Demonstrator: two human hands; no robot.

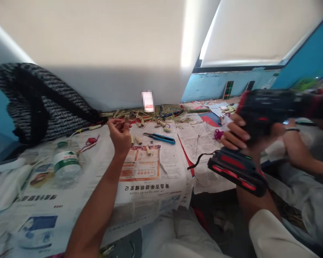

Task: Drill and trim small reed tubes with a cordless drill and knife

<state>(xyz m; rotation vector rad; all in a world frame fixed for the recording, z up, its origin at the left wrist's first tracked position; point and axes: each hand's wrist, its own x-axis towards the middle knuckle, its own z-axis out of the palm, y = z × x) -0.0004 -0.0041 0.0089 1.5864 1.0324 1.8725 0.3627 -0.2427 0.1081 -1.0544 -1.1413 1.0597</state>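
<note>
My left hand [120,133] is raised over the newspaper-covered table [150,186], fingers pinched on a short tan stick piece [126,118]. My right hand [244,136] grips the handle of a black and red cordless drill [261,107], held up at the right with its battery base [238,172] below my fingers. Several more cut stick pieces [140,120] lie scattered near the wall beyond my left hand.
A blue-handled cutter [161,137] lies on the newspaper. A plastic water bottle [66,165] lies at the left, with a black and white knitted garment [34,100] behind it. Another person's arm [304,154] with a wristband reaches in at the right.
</note>
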